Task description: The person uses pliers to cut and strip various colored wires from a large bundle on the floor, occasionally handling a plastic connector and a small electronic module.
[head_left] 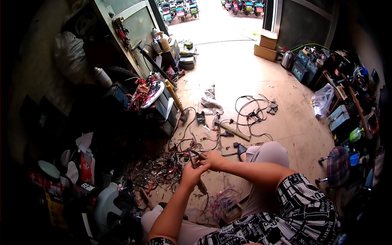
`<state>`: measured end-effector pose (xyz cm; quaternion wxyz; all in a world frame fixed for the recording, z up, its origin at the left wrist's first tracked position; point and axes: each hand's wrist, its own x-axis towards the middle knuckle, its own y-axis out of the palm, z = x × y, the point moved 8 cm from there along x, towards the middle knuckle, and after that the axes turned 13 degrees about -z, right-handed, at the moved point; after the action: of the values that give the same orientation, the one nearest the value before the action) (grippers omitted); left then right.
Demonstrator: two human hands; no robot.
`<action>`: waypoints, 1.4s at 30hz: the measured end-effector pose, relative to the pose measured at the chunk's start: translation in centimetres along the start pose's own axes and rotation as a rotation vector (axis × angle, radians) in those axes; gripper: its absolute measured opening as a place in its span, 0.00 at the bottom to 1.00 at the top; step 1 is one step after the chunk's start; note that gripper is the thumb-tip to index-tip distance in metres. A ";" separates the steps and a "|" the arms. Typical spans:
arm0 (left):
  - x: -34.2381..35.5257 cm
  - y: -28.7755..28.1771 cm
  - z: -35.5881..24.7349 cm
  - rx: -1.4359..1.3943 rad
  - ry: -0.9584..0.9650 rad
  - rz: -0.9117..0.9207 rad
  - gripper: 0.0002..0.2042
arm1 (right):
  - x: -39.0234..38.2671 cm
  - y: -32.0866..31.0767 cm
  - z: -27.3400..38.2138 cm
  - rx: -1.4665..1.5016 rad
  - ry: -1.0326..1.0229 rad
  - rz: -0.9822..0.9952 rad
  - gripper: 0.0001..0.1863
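Both hands meet in front of my knees, above a heap of wire scraps (161, 169). My left hand (191, 174) is closed around a dark cable (190, 158), whose end sticks up past the fingers. Below this hand hangs a dark, blocky piece (202, 188); whether it belongs to the cable I cannot tell. From the right, my right hand (215, 161) closes on a slim dark tool (198, 154), perhaps pliers, its tip close to the cable. The fingers partly hide both things. Thin coloured wires (224, 202) lie tangled between my legs.
Ahead on the tiled floor are a hammer (232, 130), a looped black cable (249, 116) and a crumpled plastic bag (210, 101). A second, yellow-handled hammer (175, 97) leans at left against batteries (163, 112). Along the right wall stand more batteries (301, 67) and a wheeled stool (338, 165).
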<state>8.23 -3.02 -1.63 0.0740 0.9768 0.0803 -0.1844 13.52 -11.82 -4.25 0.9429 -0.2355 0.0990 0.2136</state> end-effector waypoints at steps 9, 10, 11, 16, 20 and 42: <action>1.4 -3.9 -2.0 -0.044 0.172 -0.292 0.15 | 0.1 -1.2 2.2 -0.060 -0.134 -0.169 0.11; 1.3 -4.1 -2.9 -0.042 0.231 -0.286 0.16 | 0.0 -1.2 2.9 -0.033 -0.139 -0.141 0.12; 0.9 -4.4 -3.1 -0.029 0.224 -0.289 0.13 | 0.2 -0.7 2.9 0.006 -0.179 -0.130 0.13; -0.1 -5.6 -3.5 -0.103 0.236 -0.338 0.14 | 0.0 1.2 1.9 0.079 0.034 0.085 0.14; 0.0 -5.8 -3.6 -0.074 0.261 -0.350 0.15 | -0.8 1.9 2.5 0.210 0.111 0.220 0.15; 0.0 -5.5 -3.7 -0.077 0.185 -0.345 0.15 | -1.0 -0.8 4.8 -0.271 -0.197 -0.035 0.19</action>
<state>8.50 3.00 1.16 0.0708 0.9578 0.2598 -0.1005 13.37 -10.48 0.50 0.9113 -0.3399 -0.0279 0.2307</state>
